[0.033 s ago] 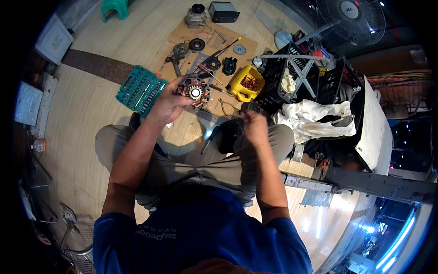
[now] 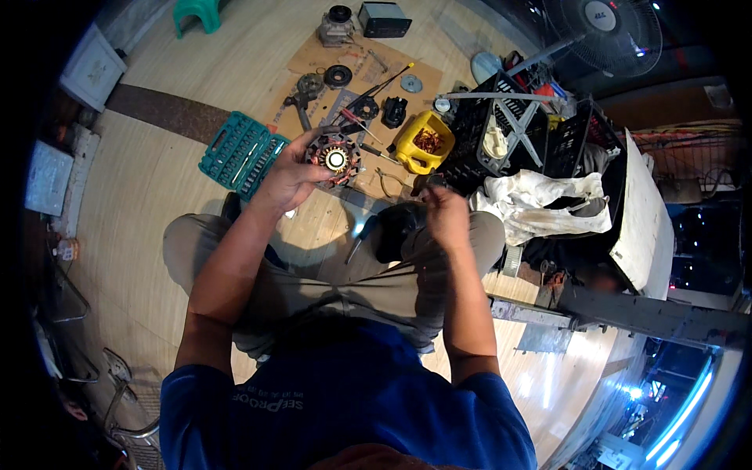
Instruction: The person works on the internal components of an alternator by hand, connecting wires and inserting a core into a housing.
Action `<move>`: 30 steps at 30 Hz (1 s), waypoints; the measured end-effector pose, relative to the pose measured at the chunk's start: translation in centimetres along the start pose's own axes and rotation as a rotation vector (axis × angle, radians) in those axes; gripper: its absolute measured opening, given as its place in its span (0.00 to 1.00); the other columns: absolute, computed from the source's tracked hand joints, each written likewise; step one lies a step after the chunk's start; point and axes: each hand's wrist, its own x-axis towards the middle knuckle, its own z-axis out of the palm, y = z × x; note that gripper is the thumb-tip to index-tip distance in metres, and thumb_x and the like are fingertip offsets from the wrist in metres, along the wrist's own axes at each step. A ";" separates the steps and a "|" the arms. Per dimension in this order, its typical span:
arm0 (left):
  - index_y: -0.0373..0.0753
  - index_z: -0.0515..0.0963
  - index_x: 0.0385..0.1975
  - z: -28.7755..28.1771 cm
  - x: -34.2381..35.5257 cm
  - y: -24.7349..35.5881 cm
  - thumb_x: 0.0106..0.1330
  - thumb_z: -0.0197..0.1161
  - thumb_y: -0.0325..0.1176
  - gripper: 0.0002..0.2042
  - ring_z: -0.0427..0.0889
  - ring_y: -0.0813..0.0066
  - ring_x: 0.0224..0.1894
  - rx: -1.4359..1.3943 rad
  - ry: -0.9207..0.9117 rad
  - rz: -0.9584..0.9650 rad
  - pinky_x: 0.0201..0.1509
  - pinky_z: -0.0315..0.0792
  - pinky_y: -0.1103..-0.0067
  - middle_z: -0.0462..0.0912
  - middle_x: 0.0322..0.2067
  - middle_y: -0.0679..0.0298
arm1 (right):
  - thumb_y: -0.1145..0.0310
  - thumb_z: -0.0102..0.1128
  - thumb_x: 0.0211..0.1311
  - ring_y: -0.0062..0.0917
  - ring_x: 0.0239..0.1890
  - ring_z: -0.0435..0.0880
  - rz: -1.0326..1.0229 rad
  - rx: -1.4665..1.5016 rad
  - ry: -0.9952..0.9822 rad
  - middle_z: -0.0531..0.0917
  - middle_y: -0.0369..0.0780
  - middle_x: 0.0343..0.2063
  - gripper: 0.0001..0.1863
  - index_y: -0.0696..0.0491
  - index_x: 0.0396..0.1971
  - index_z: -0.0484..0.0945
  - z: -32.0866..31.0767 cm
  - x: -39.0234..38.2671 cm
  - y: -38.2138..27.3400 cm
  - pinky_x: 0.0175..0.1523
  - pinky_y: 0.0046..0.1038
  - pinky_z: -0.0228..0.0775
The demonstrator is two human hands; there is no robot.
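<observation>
My left hand [image 2: 291,182] is closed around a round motor part [image 2: 345,149] with copper windings and a brass-coloured toothed ring in its middle. The part is held up above the cardboard [image 2: 294,106], its centre facing me. My right hand [image 2: 449,223] is closed over my right knee. Its fingers are pressed together beside a dark rounded thing [image 2: 430,183], and whatever they hold is too small or hidden to name. Pliers [image 2: 384,184] lie just left of that hand, past my shoe. A screwdriver [image 2: 359,239] lies on the floor between my legs.
At the left is a green socket-set case [image 2: 227,153], open. A yellow container [image 2: 427,160] of copper scraps stands by black crates [image 2: 462,160] at the right, with white cloth [image 2: 540,207] nearby. Farther back are several dark round parts, a grey machine part [image 2: 336,33] and a fan [image 2: 603,35].
My right hand has shifted slightly to the right. My left hand and the motor part stay where they were.
</observation>
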 end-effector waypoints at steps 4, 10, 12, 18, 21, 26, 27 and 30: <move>0.31 0.62 0.56 -0.6 0.2 -0.3 0.47 0.61 0.15 0.31 0.78 0.62 0.49 0.126 0.114 0.085 0.53 0.74 0.70 0.75 0.47 0.52 | 0.72 0.56 0.60 0.40 0.28 0.81 -0.060 -0.044 0.120 0.81 0.50 0.25 0.08 0.57 0.36 0.80 -4.9 -1.3 -3.4 0.35 0.31 0.71; 0.33 0.62 0.54 -1.7 1.7 -1.2 0.49 0.59 0.12 0.29 0.80 0.68 0.44 0.078 0.401 0.298 0.49 0.77 0.74 0.77 0.43 0.56 | 0.70 0.57 0.59 0.43 0.27 0.79 -0.212 0.185 -0.407 0.79 0.49 0.24 0.05 0.56 0.32 0.79 -5.6 -8.0 -9.3 0.32 0.36 0.72; 0.34 0.65 0.50 -1.4 1.8 -1.4 0.51 0.59 0.13 0.24 0.80 0.68 0.43 0.029 0.427 0.353 0.46 0.77 0.76 0.78 0.41 0.56 | 0.70 0.56 0.59 0.44 0.29 0.80 -0.296 0.240 -0.419 0.79 0.50 0.26 0.06 0.55 0.33 0.78 -2.8 -9.3 -10.3 0.34 0.37 0.73; 0.32 0.69 0.48 -4.8 1.2 0.1 0.56 0.57 0.22 0.18 0.82 0.67 0.41 -0.247 0.241 0.085 0.40 0.77 0.77 0.80 0.41 0.55 | 0.68 0.52 0.60 0.48 0.28 0.78 -0.012 -0.219 -0.360 0.79 0.52 0.22 0.09 0.56 0.28 0.78 2.7 -11.0 -3.5 0.33 0.44 0.70; 0.28 0.67 0.51 -3.6 0.7 1.1 0.54 0.57 0.23 0.22 0.82 0.65 0.41 -0.185 0.103 -0.059 0.44 0.77 0.74 0.79 0.44 0.52 | 0.70 0.53 0.58 0.50 0.26 0.78 0.099 -0.206 -0.086 0.77 0.53 0.19 0.08 0.56 0.23 0.77 -0.4 -9.4 0.8 0.31 0.45 0.69; 0.27 0.61 0.58 -2.2 0.2 0.4 0.45 0.59 0.23 0.34 0.81 0.60 0.45 -0.004 -0.020 -0.164 0.48 0.77 0.72 0.76 0.48 0.48 | 0.68 0.54 0.59 0.48 0.24 0.79 0.049 -0.353 0.297 0.79 0.52 0.21 0.07 0.54 0.27 0.78 -6.2 -6.1 2.7 0.28 0.44 0.70; 0.27 0.60 0.59 -1.9 0.3 0.4 0.42 0.60 0.23 0.36 0.81 0.59 0.45 0.052 -0.081 -0.199 0.49 0.76 0.71 0.75 0.49 0.48 | 0.69 0.54 0.60 0.47 0.25 0.79 0.000 -0.403 0.351 0.79 0.51 0.23 0.07 0.54 0.32 0.79 -7.1 -5.9 2.8 0.29 0.42 0.70; 0.28 0.63 0.56 -2.3 0.8 0.3 0.43 0.62 0.20 0.34 0.80 0.63 0.44 0.165 -0.031 -0.187 0.50 0.76 0.72 0.76 0.46 0.51 | 0.72 0.53 0.61 0.43 0.25 0.79 -0.070 -0.389 0.468 0.80 0.49 0.24 0.08 0.55 0.36 0.80 -9.4 -5.7 -0.2 0.30 0.38 0.70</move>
